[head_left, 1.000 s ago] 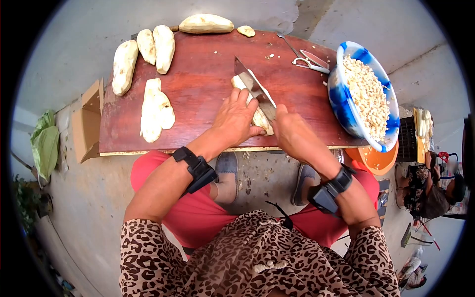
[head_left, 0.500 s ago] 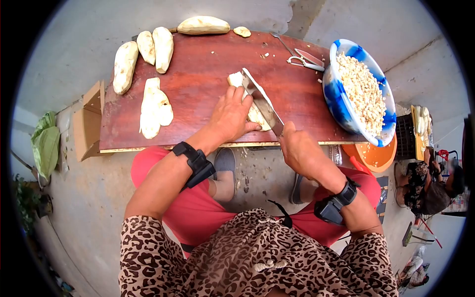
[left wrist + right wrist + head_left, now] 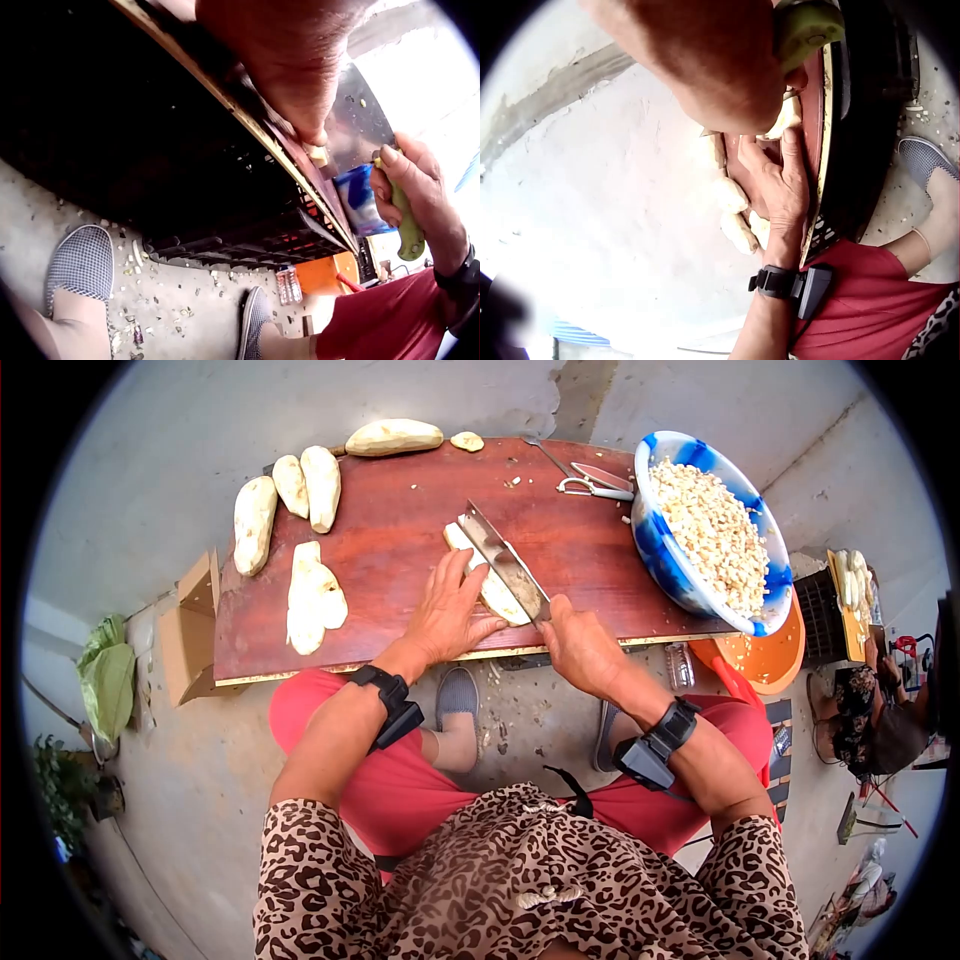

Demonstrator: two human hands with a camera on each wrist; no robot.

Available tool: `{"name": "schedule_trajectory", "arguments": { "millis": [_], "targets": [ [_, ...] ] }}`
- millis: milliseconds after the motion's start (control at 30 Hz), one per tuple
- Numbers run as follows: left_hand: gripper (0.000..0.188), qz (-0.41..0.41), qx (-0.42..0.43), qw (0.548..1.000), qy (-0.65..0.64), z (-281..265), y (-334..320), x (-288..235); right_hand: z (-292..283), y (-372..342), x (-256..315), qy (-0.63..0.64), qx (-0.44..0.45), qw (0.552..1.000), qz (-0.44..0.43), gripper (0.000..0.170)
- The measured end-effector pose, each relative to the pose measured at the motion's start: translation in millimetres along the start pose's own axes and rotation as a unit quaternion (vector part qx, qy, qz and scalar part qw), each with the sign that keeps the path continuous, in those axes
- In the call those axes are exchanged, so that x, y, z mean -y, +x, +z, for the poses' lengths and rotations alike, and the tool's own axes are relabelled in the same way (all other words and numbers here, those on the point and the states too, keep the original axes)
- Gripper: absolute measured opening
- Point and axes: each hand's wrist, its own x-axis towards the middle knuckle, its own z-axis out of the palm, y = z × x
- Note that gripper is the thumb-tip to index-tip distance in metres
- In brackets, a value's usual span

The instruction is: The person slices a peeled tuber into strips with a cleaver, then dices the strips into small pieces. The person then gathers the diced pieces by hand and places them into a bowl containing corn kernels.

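My left hand [image 3: 447, 607] holds a peeled, pale slab of tuber [image 3: 500, 601] on the red-brown table near its front edge, thumb at the near end and fingers along its left side. In my right hand [image 3: 585, 650] is a cleaver, gripped by its green handle [image 3: 409, 229]. Its broad blade [image 3: 507, 568] slants away from me along the right of the slab, close against it. To the left lie flat cut tuber slices [image 3: 316, 600]. Whole peeled tubers [image 3: 254, 526] sit at the table's back left.
A blue-and-white basin [image 3: 655, 550] of diced pieces stands at the table's right end, above an orange tub [image 3: 775, 660]. Scissors and a peeler [image 3: 595, 488] lie beside the basin. On the left is a cardboard box [image 3: 190, 645]. Scraps litter the floor; another person sits far right.
Half a second ago the blade lay farther right on the slab's edge; now it has come back over closer to the left fingers. The head view has shifted, so the table appears moved.
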Motion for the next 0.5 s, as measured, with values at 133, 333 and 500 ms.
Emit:
{"name": "schedule_trajectory", "arguments": {
  "millis": [133, 333, 500],
  "targets": [
    [0.076, -0.023, 0.0, 0.999, -0.029, 1, 0, 2, -8, 1, 11, 0.012, -0.009, 1.0, 0.001, 0.021],
    [0.071, -0.021, -0.004, 0.999, -0.035, 0, 1, 1, -10, 8, 16, 0.017, -0.017, 0.999, -0.031, 0.02],
    [0.067, -0.025, 0.007, 0.999, -0.022, -4, 2, -4, -10, 13, 20, -0.001, -0.001, 1.0, -0.017, 0.019]
  ]
}}
